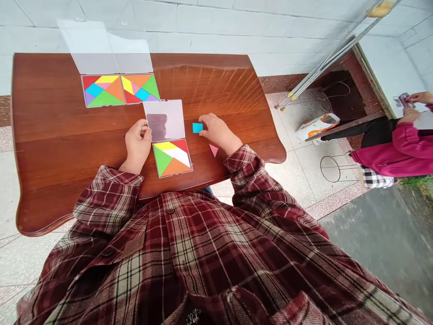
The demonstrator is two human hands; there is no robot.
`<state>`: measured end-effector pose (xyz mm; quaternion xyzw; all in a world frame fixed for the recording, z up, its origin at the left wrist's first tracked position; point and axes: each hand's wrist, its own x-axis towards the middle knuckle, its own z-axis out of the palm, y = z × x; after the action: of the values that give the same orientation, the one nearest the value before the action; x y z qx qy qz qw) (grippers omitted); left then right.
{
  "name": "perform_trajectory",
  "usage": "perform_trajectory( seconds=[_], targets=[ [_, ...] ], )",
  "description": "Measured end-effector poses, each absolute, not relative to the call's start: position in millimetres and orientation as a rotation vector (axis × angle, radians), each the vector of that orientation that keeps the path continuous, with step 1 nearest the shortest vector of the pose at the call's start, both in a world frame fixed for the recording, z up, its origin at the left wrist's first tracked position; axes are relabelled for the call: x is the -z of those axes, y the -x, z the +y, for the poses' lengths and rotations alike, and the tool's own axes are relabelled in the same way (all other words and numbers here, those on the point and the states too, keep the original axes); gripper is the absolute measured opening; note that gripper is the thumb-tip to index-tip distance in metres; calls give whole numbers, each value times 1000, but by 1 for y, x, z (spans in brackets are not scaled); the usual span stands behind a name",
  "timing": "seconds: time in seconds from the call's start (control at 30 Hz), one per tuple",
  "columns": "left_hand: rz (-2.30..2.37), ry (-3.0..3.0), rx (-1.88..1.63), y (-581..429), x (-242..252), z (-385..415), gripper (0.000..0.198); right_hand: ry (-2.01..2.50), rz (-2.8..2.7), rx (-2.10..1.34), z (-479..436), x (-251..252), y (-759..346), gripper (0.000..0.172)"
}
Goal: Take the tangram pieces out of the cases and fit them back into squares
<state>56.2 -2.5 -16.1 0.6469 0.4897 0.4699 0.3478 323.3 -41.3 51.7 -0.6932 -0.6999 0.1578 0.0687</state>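
An open tangram case (172, 158) lies in front of me on the wooden table (54, 149), with yellow, red, green and orange pieces in it and a white gap. Its clear lid (164, 119) lies flat behind it. My left hand (138, 141) rests curled at the lid's left edge, fingertips touching it. My right hand (218, 132) lies to the right of the case, fingers bent, its fingertips against a small blue square piece (197, 127). A pink triangle piece (214, 150) lies on the table just below that hand.
Two more open tangram cases (120, 89) full of coloured pieces sit side by side at the table's far left, lids raised. At the right edge another person in a pink sleeve (399, 149) handles something. A cardboard box (316, 126) and metal poles (338, 49) are on the floor.
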Motion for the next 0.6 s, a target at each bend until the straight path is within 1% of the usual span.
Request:
perform_trajectory(
  seconds=[0.1,0.17,0.3,0.43,0.5,0.6],
  targets=[
    [1277,-1698,-1201,-56,17,-2,17,2036,-2188,-543,-35,-46,-326,51],
    [1280,-1712,-1197,-56,17,-2,16,2020,-2216,-574,-33,-45,-326,50],
    [1270,-1710,-1219,-56,17,-3,15,2052,-2206,-603,-34,-43,-330,45],
    [1278,-1702,-1216,-57,17,-3,14,2064,-2143,-560,-37,-41,-333,40],
    [1281,-1708,-1220,-57,17,-3,13,2063,-2115,-558,-38,-41,-332,34],
    [1286,-1713,-1228,-58,16,-3,12,2050,-2041,-611,-41,-44,-329,19]
  ],
)
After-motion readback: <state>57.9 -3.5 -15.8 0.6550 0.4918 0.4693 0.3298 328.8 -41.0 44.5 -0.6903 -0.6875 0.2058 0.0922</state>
